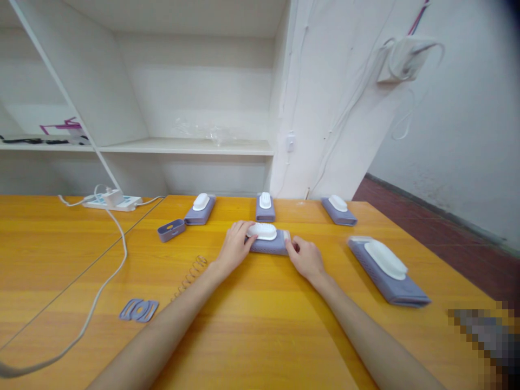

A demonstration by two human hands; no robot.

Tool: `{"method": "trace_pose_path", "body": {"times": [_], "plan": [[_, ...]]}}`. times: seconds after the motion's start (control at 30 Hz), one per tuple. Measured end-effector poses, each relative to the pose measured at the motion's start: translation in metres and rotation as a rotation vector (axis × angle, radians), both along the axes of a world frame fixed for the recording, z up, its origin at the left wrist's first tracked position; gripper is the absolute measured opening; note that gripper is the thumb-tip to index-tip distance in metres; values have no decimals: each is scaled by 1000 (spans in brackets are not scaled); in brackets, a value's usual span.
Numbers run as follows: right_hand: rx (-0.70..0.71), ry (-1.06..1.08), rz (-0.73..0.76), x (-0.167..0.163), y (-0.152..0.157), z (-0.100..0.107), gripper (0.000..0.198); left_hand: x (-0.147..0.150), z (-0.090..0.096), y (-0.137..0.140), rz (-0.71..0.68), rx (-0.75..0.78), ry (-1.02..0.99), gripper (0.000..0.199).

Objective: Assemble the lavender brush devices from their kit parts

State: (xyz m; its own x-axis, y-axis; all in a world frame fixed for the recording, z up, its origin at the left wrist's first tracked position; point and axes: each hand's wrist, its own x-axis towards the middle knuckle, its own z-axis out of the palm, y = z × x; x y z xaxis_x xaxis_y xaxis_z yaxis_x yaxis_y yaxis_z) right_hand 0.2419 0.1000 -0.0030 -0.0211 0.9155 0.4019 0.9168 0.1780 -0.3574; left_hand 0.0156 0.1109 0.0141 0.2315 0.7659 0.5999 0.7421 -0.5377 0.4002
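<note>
A grey-purple box (268, 247) with dotted sides lies in the middle of the wooden table, and a white oval piece (264, 232) with a dimpled top sits on it. At its left end, my left hand (236, 242) grips the oval piece, thumb in front and fingers behind. My right hand (304, 256) has curled fingers and pinches the box's right end, beside a whitish edge (286, 236). The fingertips of the right hand are partly hidden. Left of my left forearm lie a metal coil spring (190, 278) and a flat grey-purple cut-out part (139, 310).
Similar boxes with white tops stand behind, at the left (199, 213), the middle (265, 209) and the right (339, 212). A larger-looking one (388, 273) is near right. An open grey-purple shell (171, 231), a power strip (112, 202) and a trailing cable (116, 271) occupy the left.
</note>
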Motion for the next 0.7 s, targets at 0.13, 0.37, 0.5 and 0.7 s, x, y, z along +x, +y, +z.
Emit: {"method": "trace_pose_path", "body": {"times": [0.13, 0.37, 0.5, 0.7], "plan": [[6, 5, 4, 0, 1, -1, 42, 2, 3, -1, 18, -17, 32, 29], [12, 13, 10, 1, 2, -3, 41, 3, 9, -2, 0, -55, 65, 27], [12, 12, 10, 1, 1, -1, 41, -1, 11, 7, -120, -108, 5, 24], [2, 18, 5, 0, 1, 0, 41, -8, 27, 21, -213, -269, 20, 23]]}}
